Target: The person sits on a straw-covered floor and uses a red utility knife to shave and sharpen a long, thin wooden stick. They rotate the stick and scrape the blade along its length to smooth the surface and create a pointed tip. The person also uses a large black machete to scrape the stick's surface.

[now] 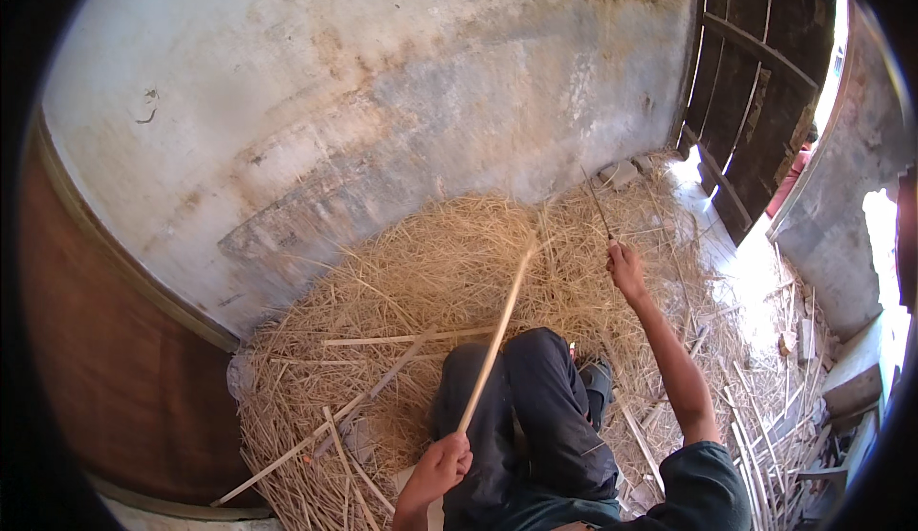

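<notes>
The left hand [437,469] was closed around the near end of a stick [499,340], which slanted forward and rightward over the legs [552,388]. Right of its far end, clearly apart, the right hand [626,271] gripped a knife [598,204], blade forward. Straw [430,268] lay around; a wall [335,130] stood beyond.

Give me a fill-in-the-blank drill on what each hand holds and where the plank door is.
1. Of the stick and the knife, the left hand holds the ____.
2. The right hand holds the ____.
3. The plank door is on the picture's ____ side.

Missing words: stick; knife; right.
</notes>
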Demonstrator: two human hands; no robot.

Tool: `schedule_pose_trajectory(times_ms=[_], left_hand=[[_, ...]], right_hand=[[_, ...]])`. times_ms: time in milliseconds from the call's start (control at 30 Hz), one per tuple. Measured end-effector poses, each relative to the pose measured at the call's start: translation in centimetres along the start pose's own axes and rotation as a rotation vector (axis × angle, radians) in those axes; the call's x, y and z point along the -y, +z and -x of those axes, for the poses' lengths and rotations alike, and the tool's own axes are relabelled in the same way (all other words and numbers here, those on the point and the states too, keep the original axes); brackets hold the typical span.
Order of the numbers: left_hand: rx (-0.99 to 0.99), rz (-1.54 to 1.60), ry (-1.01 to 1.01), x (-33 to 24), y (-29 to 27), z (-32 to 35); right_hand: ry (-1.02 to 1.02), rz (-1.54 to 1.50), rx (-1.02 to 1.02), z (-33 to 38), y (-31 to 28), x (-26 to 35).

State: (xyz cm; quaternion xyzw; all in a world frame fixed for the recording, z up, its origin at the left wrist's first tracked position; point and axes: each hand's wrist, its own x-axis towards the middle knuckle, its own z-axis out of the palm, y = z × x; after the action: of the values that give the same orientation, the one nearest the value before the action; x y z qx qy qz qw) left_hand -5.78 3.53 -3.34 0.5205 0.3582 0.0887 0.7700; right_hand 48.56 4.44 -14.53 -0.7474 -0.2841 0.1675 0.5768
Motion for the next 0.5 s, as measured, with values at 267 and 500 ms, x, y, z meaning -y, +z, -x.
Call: schedule_pose_trajectory(times_ms=[267, 500], left_hand=[[0.078, 0.209, -0.112, -2.1, 0.0, -2.8], [0.001, 0.031, 0.061, -1.9, 1.0, -3.2]], right_hand=[[-0.237, -0.146, -0.131, 8.4, 3.6, 6.6], [-0.836, 0.614, 0.443, 13.4, 3.7, 11.1]])
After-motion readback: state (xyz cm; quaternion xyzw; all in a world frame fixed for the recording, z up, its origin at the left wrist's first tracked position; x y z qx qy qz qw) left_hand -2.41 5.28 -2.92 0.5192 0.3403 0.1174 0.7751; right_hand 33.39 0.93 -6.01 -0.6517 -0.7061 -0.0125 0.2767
